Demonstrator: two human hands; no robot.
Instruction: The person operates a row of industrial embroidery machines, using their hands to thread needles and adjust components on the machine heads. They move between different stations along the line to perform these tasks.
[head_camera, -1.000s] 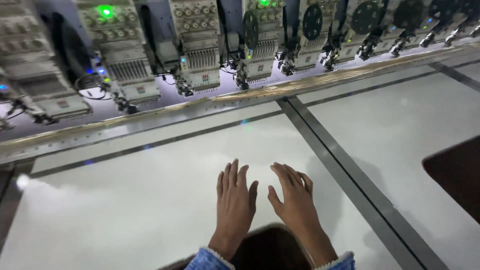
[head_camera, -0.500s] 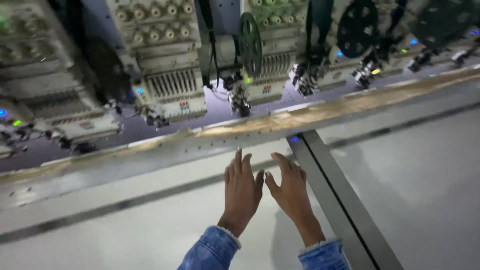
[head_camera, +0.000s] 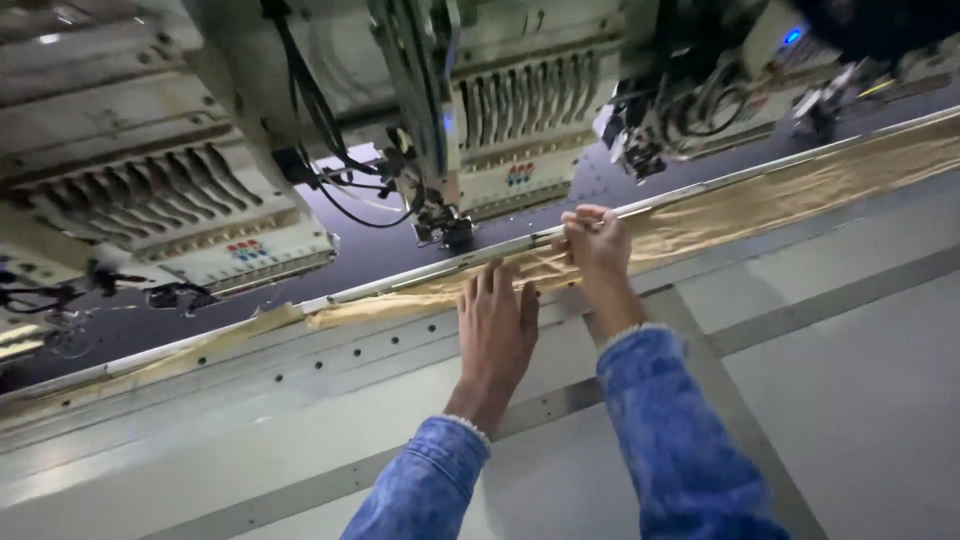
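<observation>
Gold fabric strip: lying along the rear rail of the bench, below the embroidery heads. Judged thin, light, limp, prone to wrinkling and snagging; best taken at the near edge, away from the needles. Right hand: grip pinched shut on the strip's edge. Left hand: flat, fingers extended, pressing beside the strip.

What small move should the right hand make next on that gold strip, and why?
Probably pull the gold fabric strip gently taut along the metal rail: the right hand pinches its edge, the left hand lies flat beside it, and the strip looks wrinkled there.
</observation>
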